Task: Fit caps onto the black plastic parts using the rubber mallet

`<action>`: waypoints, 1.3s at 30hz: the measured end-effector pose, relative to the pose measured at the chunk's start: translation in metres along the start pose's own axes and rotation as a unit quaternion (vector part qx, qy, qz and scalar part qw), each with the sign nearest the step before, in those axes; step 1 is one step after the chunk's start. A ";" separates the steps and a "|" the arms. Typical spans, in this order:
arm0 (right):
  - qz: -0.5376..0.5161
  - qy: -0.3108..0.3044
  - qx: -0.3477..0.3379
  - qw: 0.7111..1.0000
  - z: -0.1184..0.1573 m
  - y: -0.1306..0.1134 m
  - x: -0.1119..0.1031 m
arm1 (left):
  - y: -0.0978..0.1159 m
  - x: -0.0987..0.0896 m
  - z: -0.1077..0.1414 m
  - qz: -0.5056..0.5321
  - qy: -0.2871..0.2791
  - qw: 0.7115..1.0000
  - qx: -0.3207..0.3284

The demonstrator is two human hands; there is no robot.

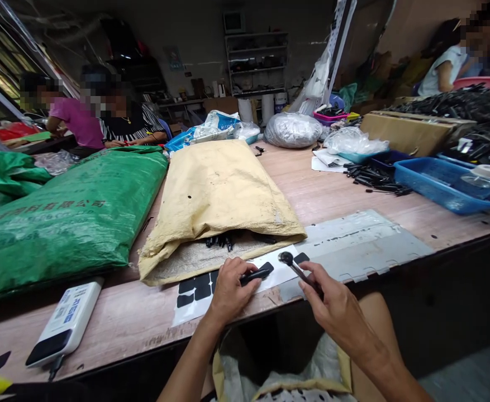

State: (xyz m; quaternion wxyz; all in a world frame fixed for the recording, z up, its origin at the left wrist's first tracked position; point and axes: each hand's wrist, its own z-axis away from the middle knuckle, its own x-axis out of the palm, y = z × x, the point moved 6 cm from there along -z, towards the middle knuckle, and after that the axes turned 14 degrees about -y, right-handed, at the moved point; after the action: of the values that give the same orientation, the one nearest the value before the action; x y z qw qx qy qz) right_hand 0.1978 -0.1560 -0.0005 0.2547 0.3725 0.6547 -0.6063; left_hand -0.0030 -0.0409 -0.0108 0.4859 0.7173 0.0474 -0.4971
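My left hand (233,287) is closed around a slim black handle-like piece (256,274), held low over a white sheet (194,314) at the table's front edge. Rounded black patches (203,286) lie in rows on that sheet. Between the thumb and fingers of my right hand (332,298) is a black rod with a round, shiny head (286,258), its head pointing up and left. Just behind both hands, a cream woven sack (223,184) lies with its mouth toward me. Several black pieces (219,241) show inside its opening.
A green sack (69,218) and a white power bank (66,321) are on the left. A grey board (353,245) lies to the right, with a blue tray (450,184) and piles of black parts beyond. Another open sack (282,379) is at my lap. People sit across the room.
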 end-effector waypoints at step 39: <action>0.202 0.094 0.115 0.968 -0.029 0.049 -0.044 | -0.005 0.001 -0.002 0.009 -0.020 1.000 -0.019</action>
State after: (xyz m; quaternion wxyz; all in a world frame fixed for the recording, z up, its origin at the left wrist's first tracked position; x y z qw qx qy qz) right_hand 0.2659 -0.1363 0.0083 0.2644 0.5795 0.5128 -0.5756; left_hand -0.0039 -0.0375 -0.0149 0.5042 0.6984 0.0406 -0.5063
